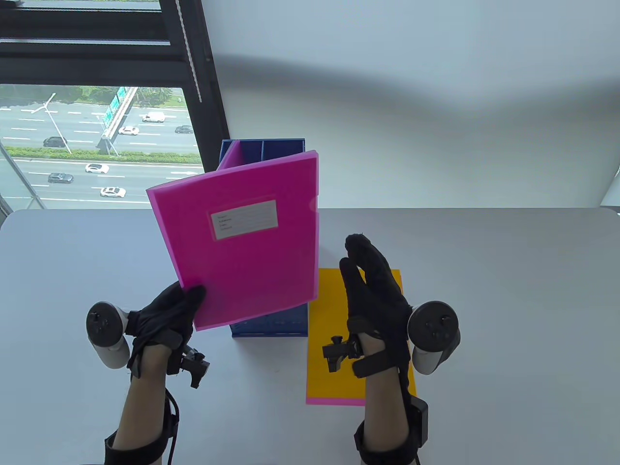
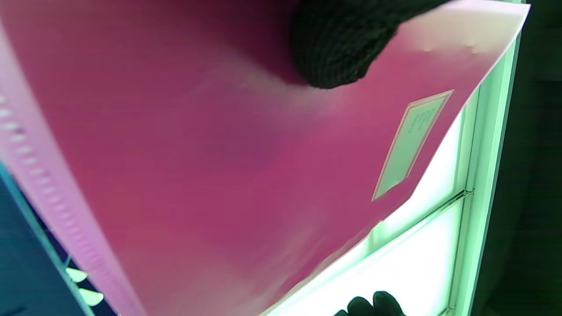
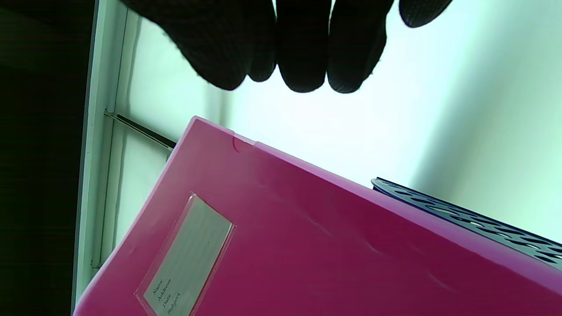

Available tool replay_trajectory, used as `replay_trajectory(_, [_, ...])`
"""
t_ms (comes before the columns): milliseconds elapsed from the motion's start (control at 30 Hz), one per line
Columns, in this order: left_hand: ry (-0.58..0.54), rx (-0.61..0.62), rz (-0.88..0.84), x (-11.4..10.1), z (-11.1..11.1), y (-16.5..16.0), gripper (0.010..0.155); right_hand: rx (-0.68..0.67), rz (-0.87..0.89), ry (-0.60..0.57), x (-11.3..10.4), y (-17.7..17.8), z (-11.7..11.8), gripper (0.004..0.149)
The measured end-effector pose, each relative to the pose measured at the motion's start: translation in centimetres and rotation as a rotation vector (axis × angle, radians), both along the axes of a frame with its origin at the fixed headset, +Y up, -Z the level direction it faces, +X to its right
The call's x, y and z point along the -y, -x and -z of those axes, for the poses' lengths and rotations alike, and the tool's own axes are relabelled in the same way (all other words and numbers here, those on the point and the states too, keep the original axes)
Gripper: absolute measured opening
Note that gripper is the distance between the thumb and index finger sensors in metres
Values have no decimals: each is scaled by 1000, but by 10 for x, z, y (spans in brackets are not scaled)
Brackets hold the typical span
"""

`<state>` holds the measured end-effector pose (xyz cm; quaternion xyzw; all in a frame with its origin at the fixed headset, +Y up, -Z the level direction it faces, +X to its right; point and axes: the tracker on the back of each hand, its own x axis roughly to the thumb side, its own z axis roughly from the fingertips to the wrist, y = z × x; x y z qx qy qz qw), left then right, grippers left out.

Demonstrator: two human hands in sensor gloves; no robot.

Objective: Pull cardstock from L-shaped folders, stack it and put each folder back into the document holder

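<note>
Left hand (image 1: 167, 315) pinches the pink folder's (image 1: 242, 242) lower corner before the document holder (image 1: 269, 327); thin, floppy, slippery. Right hand (image 1: 375, 300) relaxed, empty.

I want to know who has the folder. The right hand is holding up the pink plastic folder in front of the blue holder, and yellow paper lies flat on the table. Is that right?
Not quite. The table view shows the left hand gripping the pink plastic folder by its lower corner; the right hand is open above the yellow cardstock sheet and holds nothing. The rest is right: the folder is up in front of the blue document holder.
</note>
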<state>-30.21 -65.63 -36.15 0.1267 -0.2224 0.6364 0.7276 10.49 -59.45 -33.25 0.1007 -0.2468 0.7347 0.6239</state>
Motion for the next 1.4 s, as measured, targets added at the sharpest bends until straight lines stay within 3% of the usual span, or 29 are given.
replay_trajectory(267, [73,215,-51,16,12,-11,43,-224,35,76,9,4,12,66])
replay_trajectory(433, [101,284,-26,19,14,-16,43,-204,29,77,9,6,14,45])
replay_trajectory(567, [131,300,-16,22,16,-16,44,-195,18,78,10,6,15,42])
replay_trajectory(833, [151,335,-209,26,16,-9,50,-211,-4,100,14,11,19,40])
replay_trajectory(1067, [148,352,-274,26,16,-7,51,-251,-57,136,20,23,23,39])
replay_trajectory(1267, [143,239,-255,27,15,-2,43,-300,-78,164,25,26,27,39])
replay_trajectory(1400, [133,239,-258,26,15,-1,42,-322,-66,152,24,25,26,41])
